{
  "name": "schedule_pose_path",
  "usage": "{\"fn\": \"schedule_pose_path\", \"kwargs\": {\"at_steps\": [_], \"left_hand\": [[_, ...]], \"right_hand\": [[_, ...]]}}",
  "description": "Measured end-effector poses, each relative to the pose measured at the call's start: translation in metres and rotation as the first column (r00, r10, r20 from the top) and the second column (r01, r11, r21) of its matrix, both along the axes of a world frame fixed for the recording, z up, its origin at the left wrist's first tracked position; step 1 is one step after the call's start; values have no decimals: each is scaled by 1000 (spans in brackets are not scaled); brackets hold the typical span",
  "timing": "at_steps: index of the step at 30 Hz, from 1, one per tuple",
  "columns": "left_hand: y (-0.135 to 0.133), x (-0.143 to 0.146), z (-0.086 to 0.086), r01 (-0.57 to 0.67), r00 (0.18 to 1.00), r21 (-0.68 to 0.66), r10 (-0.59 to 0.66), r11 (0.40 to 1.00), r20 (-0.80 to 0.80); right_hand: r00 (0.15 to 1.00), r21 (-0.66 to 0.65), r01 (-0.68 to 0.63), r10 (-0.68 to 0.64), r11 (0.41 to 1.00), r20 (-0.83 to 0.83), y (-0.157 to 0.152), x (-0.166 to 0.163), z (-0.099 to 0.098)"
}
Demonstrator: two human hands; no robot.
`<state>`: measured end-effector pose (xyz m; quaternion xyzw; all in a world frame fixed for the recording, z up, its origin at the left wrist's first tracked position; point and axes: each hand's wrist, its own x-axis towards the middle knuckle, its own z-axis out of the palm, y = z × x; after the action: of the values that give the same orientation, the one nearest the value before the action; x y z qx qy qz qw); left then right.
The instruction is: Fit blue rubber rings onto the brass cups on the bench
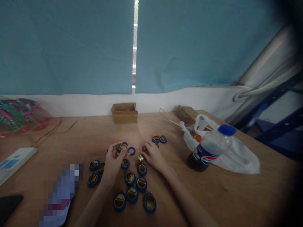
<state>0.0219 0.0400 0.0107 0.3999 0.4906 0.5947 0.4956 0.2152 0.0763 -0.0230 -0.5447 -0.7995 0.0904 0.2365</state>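
Several round blue-rimmed caps with brass insides lie on the wooden table in front of me. My left hand pinches one blue-and-brass cap between thumb and fingers, just above the table. A loose blue ring lies right beside it. My right hand is curled, its fingers closed on a small brass piece near another cap. Two more caps sit apart, farther back on the right.
A plastic cola bottle with a blue lid leans on a white plastic bag at right. A small open cardboard box stands at the back. A white power strip and a bag of colourful items are at left.
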Motion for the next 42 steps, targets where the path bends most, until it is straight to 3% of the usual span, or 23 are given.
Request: {"fn": "schedule_pose_path", "kwargs": {"at_steps": [7, 12, 20, 25, 29, 33, 38, 42], "left_hand": [[1, -1, -5, 59, 996, -9, -58, 998, 70], [3, -3, -7, 35, 995, -29, -32, 999, 96], [3, -3, -7, 34, 996, -44, -31, 998, 81], [4, -2, -6, 38, 996, -32, -35, 999, 87], [4, -1, -7, 38, 997, -14, -37, 999, 71], [2, 2, -9, 144, 989, 0, -144, 990, 46], [-6, 7, -7, 290, 956, 30, -291, 957, 38], [-9, 10, -6, 355, 934, 76, -357, 932, 17]], "right_hand": [[992, -38, 105, -102, 994, 75, 2, -7, 1], [991, -59, 123, -120, 991, 56, 4, -9, -2], [975, -94, 92, -108, 991, -193, 7, -2, -4], [899, -124, 69, -116, 990, -422, 12, 2, -2], [808, -166, -33, -71, 986, -585, 13, 4, 3], [723, -203, -132, -46, 970, -690, 7, 6, 12], [552, -283, -246, -106, 927, -827, -1, 7, 26], [569, -292, -289, -81, 912, -818, -6, 4, 34]]}}
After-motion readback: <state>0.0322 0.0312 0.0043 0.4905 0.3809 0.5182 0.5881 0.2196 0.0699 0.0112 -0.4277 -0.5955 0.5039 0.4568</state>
